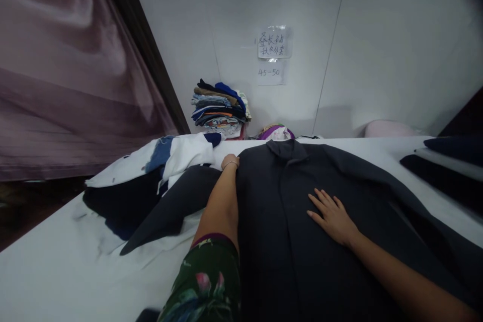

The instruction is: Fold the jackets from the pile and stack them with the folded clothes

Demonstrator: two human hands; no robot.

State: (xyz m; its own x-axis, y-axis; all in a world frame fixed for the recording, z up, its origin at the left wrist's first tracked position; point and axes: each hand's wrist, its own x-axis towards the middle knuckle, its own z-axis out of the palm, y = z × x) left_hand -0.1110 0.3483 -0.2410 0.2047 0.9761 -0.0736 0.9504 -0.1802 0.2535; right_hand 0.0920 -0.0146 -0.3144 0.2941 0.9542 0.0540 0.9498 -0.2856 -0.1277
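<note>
A dark grey coat [287, 231] lies flat, front up, on the white table [49, 271], collar toward the wall. My right hand [332, 216] rests flat on its chest, fingers stretched out and apart. My left hand [229, 162] reaches to the coat's left shoulder near the collar; a thin bracelet circles the wrist, and the fingers are tucked out of sight at the shoulder edge. The coat's left sleeve [169, 211] spreads out toward the left.
White and blue garments [177, 158] lie in a heap at the table's left. A stack of folded clothes [221, 108] stands against the wall under two paper notes [273, 55]. Dark folded pieces [449, 166] lie at the right. A mauve curtain [68, 70] hangs at left.
</note>
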